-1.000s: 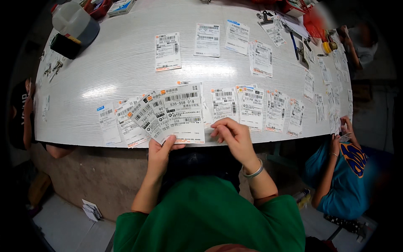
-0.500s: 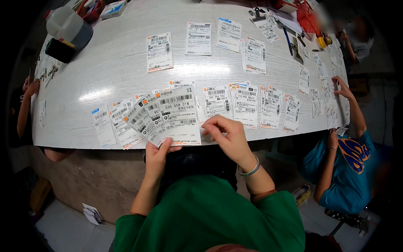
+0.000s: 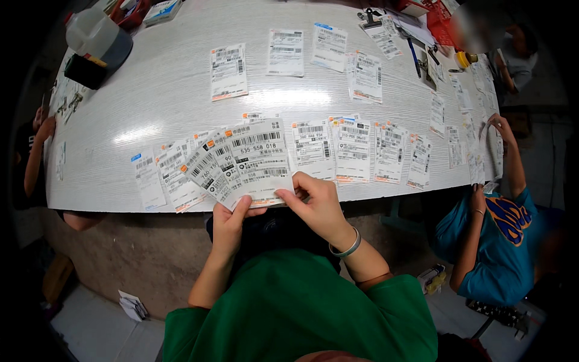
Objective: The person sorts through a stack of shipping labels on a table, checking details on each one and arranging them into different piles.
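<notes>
A fan of white shipping labels [image 3: 260, 163] with barcodes is spread above the near table edge. My left hand [image 3: 231, 222] clasps its lower end, thumb on top. With thumb and fingers, my right hand [image 3: 316, 204] pinches the lower right corner of the front label. A silver bracelet [image 3: 346, 242] circles my right wrist. Left of the fan, more labels [image 3: 147, 181] overlap on the table. To its right lie several separate label piles, among them one pile [image 3: 313, 148] just beyond my right hand and another [image 3: 353, 151] beside it.
Farther up the table [image 3: 163, 78] is a row of label piles [image 3: 228, 72]. A jug of dark liquid [image 3: 99, 39] and a black box [image 3: 86, 72] stand far left. A clipboard [image 3: 372, 24] and pens lie far right. Co-workers sit at both sides, one in a teal shirt [image 3: 500, 241].
My right hand has moved slightly left and down onto the fan and closed on the front label's corner. At right, the teal-shirted person's raised hand has shifted, lifting a label strip.
</notes>
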Motion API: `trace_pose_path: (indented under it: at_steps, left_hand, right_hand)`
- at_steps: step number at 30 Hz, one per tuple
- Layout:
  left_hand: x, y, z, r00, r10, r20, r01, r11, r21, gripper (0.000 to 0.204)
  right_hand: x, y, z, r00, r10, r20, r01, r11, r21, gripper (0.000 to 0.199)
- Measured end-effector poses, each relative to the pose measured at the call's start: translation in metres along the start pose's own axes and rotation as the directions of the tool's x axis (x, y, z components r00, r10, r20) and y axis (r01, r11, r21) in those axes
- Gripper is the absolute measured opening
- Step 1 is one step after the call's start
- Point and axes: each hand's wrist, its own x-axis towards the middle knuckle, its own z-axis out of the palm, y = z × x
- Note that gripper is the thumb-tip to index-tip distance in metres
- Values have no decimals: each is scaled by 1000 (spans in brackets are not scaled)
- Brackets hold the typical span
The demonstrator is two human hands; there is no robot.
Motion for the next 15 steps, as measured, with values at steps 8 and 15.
trace_pose_path:
  at_steps: [8,15]
  left_hand:
    - [1,-1,1,1000,0,4,-1,998,59,27]
    - [46,15,43,986,-97,135,94,995,27,31]
  right_hand:
    - [84,58,-122,858,126,-497,-274,932,-236,25]
    - [198,171,-264,728,-231,-646,-556,354,-752,18]
